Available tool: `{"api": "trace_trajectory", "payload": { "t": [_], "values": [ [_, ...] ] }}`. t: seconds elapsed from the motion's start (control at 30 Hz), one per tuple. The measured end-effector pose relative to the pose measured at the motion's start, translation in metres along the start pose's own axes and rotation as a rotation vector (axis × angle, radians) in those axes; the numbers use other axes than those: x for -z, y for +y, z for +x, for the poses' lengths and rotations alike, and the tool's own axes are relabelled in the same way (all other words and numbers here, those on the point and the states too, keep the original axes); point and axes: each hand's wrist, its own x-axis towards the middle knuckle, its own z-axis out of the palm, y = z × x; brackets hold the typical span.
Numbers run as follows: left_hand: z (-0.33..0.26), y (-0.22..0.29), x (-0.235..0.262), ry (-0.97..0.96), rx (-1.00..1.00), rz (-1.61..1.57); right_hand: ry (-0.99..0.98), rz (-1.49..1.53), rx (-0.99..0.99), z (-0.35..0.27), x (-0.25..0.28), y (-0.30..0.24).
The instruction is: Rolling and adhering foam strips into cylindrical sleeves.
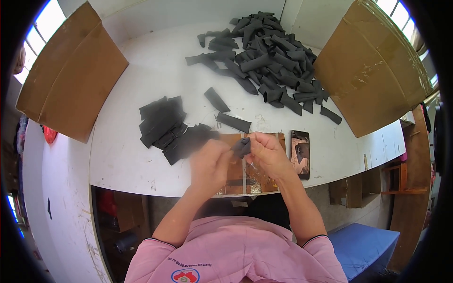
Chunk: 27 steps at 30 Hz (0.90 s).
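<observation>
Between my two hands is a small dark grey fabric piece (241,147), bunched and partly hidden by fingers. My right hand (270,153) is closed, pinching its right edge between thumb and fingers. On the other side my left hand (207,162), slightly blurred, has its fingertips closed at the piece's left edge. Below them lies a brown taped board (257,177) at the table's front edge. Two loose flat dark strips, one farther left (216,99) and one nearer (234,122), lie just beyond my hands. A stack of flat dark pieces (163,120) sits left of them.
A large heap of dark fabric tubes (276,61) covers the far right of the white table (141,172). Cardboard panels stand at the left (71,70) and right (373,66). A phone (300,154) lies right of the board. Below right is a blue box-shaped thing (365,247).
</observation>
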Motion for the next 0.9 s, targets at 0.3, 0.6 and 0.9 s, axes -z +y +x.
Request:
{"api": "trace_trajectory", "payload": {
  "t": [0.3,0.6,0.9],
  "values": [
    [-0.016,0.002,0.001,-0.031,0.134,-0.098,0.001,-0.124,0.027,0.003,-0.001,0.007],
    [0.018,0.002,-0.002,-0.190,0.246,-0.658,0.295,-0.590,0.284,-0.012,-0.013,-0.013],
    [-0.015,-0.005,-0.013,0.178,0.444,-1.131,0.146,-1.605,0.686,-0.017,-0.025,-0.024]
  ]
}}
